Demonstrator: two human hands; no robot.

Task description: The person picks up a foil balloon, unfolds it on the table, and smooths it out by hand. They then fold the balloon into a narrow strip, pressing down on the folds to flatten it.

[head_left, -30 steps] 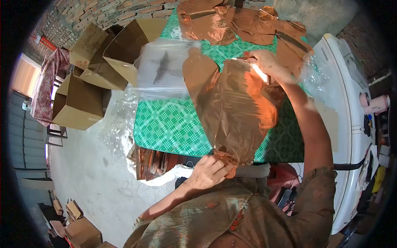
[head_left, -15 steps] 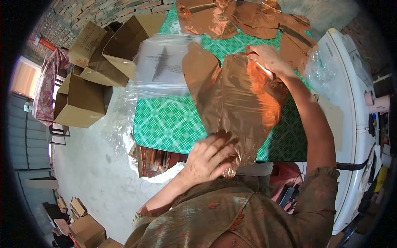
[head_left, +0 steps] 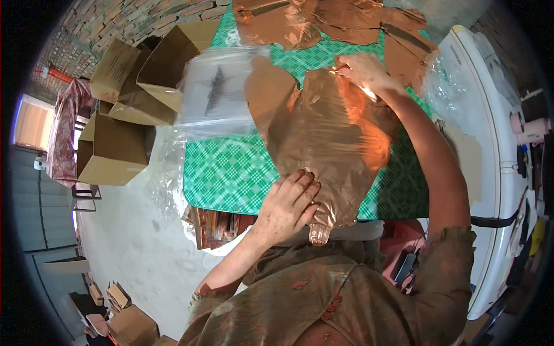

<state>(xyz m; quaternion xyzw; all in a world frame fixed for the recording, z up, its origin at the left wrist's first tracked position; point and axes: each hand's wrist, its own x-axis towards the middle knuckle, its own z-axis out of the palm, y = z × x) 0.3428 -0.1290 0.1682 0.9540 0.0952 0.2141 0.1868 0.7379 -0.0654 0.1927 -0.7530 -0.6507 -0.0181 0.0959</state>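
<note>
Copper-coloured foil (head_left: pixel 334 135) on the bench (head_left: pixel 225 179), near tip overhanging | left hand (head_left: pixel 283 207) lying flat, fingers out, seemingly steadying the near end | right hand (head_left: pixel 365 74) pinching the far edge, probably for tautness | clear plastic (head_left: pixel 199 95) left, well within reach

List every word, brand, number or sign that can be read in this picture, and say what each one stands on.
No text can be read with certainty.
Cardboard box, upper left: print on its flap, too small and blurred to read.
Clear plastic bags: a dark, streaky mark, no readable word.
White appliance: faint marking near its upper end, too small to read.
</note>
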